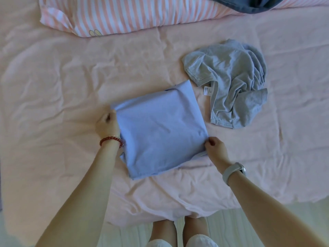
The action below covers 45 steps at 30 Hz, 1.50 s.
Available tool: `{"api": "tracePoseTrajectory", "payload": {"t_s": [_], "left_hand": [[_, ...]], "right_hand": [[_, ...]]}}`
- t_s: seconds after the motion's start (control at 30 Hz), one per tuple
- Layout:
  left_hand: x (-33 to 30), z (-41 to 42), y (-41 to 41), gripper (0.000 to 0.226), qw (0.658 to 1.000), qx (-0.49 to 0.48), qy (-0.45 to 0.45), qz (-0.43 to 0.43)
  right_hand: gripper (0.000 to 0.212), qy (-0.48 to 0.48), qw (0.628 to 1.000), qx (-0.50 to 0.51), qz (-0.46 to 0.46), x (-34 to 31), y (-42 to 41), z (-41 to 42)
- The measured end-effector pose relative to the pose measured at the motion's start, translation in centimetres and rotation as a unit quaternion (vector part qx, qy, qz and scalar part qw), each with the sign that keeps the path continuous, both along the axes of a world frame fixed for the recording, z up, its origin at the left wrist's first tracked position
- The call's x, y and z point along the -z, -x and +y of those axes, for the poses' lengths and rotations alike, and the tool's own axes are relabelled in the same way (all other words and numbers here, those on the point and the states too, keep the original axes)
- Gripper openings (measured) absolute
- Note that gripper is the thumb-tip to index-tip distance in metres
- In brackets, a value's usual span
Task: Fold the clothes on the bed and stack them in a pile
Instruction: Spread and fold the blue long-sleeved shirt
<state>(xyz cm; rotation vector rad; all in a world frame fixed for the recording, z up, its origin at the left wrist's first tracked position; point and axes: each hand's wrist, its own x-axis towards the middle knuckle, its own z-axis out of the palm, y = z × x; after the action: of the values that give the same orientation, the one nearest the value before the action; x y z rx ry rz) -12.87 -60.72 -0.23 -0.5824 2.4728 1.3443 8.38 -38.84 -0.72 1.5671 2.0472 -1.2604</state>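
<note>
A light blue garment [158,131] lies folded into a tilted square on the pink bed sheet [53,86]. My left hand [106,124] grips its left corner, with fingers curled at the edge. At the right corner my right hand [214,147] pinches the fabric. A crumpled grey t-shirt [229,81] with a white label lies unfolded just beyond the blue garment, to the right.
A pink and white striped pillow [124,13] lies along the far side of the bed. A dark blue cloth [249,4] rests on it at the top right. The bed's near edge runs just in front of my legs [178,232].
</note>
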Motion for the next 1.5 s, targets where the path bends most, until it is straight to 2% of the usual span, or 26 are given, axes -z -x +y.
{"api": "tracePoseTrajectory", "payload": {"t_s": [0.03, 0.1, 0.17, 0.23, 0.3, 0.4, 0.53, 0.57, 0.6, 0.63, 0.67, 0.73, 0.77, 0.8, 0.87, 0.93, 1.0, 1.03, 1.1, 1.17, 1.3, 1.33, 1.4, 1.43, 1.5], "left_hand": [[-0.2, -0.8, -0.3, 0.038, 0.995, -0.058, -0.083, -0.006], [-0.5, -2.3, -1.0, 0.027, 0.958, -0.171, -0.223, -0.061], [-0.5, -3.2, -1.7, 0.02, 0.935, -0.211, -0.262, -0.108], [-0.2, -3.6, -1.9, 0.018, 0.94, -0.202, -0.24, -0.133], [0.0, -3.6, -1.6, 0.017, 0.94, -0.202, -0.232, -0.149], [0.2, -3.1, -0.9, 0.017, 0.93, -0.219, -0.241, -0.172], [0.1, -2.7, -0.3, 0.018, 0.915, -0.237, -0.297, -0.137], [0.1, -2.7, -0.2, 0.02, 0.916, -0.234, -0.3, -0.127], [0.2, -2.8, -0.2, 0.022, 0.922, -0.225, -0.291, -0.122], [0.2, -2.9, -0.1, 0.025, 0.929, -0.215, -0.273, -0.125], [0.3, -2.9, -0.1, 0.027, 0.936, -0.203, -0.252, -0.137], [0.2, -3.0, -0.1, 0.026, 0.945, -0.171, -0.223, -0.166], [0.1, -3.0, -0.1, 0.026, 0.951, -0.146, -0.209, -0.175], [0.1, -3.0, -0.1, 0.026, 0.959, -0.117, -0.189, -0.175], [-0.1, -3.0, -0.4, 0.026, 0.976, -0.067, -0.143, -0.151], [-0.5, -3.1, -1.2, 0.027, 0.987, -0.035, -0.102, -0.121], [-0.6, -3.1, -2.7, 0.027, 0.991, -0.01, -0.067, -0.119], [-0.6, -3.2, -3.5, 0.024, 0.99, -0.01, -0.072, -0.124], [-0.6, -3.5, -5.0, 0.021, 0.985, -0.018, -0.095, -0.141], [-0.4, -3.9, -5.7, 0.021, 0.979, -0.039, -0.115, -0.162], [-0.5, -4.1, -5.5, 0.022, 0.966, -0.11, -0.162, -0.168], [-0.6, -4.0, -5.1, 0.021, 0.964, -0.121, -0.167, -0.171], [-0.7, -3.8, -4.4, 0.015, 0.966, -0.11, -0.154, -0.178], [-0.9, -3.7, -4.1, 0.01, 0.971, -0.09, -0.134, -0.175], [-1.0, -3.5, -3.6, 0.029, 0.989, -0.042, -0.042, -0.137]], "right_hand": [[0.019, 0.009, 1.0, 0.007, 0.003, -0.1, -0.1, -0.1], [0.016, 0.018, 1.0, -0.016, 0.004, -0.4, -0.6, -0.4], [0.013, 0.023, 0.998, -0.06, -0.008, -0.5, -1.3, -0.6], [0.022, 0.05, 0.998, -0.038, -0.007, -0.7, -2.1, -0.8], [0.03, 0.124, 0.988, 0.088, 0.023, -1.0, -2.6, -1.0], [0.028, 0.227, 0.937, 0.253, 0.075, -1.3, -3.1, -1.2], [0.024, 0.286, 0.84, 0.429, 0.169, -1.4, -4.0, -2.2], [0.025, 0.294, 0.822, 0.455, 0.174, -1.3, -4.3, -2.6], [0.025, 0.29, 0.822, 0.464, 0.161, -1.3, -4.4, -3.1], [0.025, 0.267, 0.845, 0.447, 0.123, -1.3, -4.6, -3.5], [0.024, 0.23, 0.887, 0.395, 0.07, -1.3, -4.8, -3.6], [0.021, 0.103, 0.964, 0.244, -0.025, -1.3, -4.9, -3.4], [0.021, 0.026, 0.981, 0.187, -0.042, -1.5, -4.9, -3.1], [0.023, -0.05, 0.987, 0.149, -0.033, -1.8, -4.8, -2.7], [0.025, -0.155, 0.983, 0.087, 0.041, -2.4, -4.4, -2.3], [0.022, -0.163, 0.982, 0.009, 0.098, -2.5, -3.4, -2.2], [0.013, -0.115, 0.99, -0.041, 0.068, -1.9, -2.6, -2.0], [0.011, -0.085, 0.995, -0.029, 0.03, -1.4, -2.4, -1.8], [0.009, -0.011, 0.997, 0.074, -0.022, -0.5, -2.3, -1.5], [0.013, 0.053, 0.979, 0.195, -0.009, -0.2, -2.2, -1.7], [0.031, 0.164, 0.895, 0.407, 0.078, -0.3, -2.7, -2.2], [0.031, 0.172, 0.89, 0.415, 0.069, -0.3, -3.1, -2.4], [0.031, 0.121, 0.93, 0.346, 0.014, -0.5, -3.9, -2.5], [0.032, 0.064, 0.954, 0.292, -0.007, -0.6, -4.2, -2.5], [0.036, -0.064, 0.981, 0.185, 0.006, -1.4, -3.7, -2.3]]}}
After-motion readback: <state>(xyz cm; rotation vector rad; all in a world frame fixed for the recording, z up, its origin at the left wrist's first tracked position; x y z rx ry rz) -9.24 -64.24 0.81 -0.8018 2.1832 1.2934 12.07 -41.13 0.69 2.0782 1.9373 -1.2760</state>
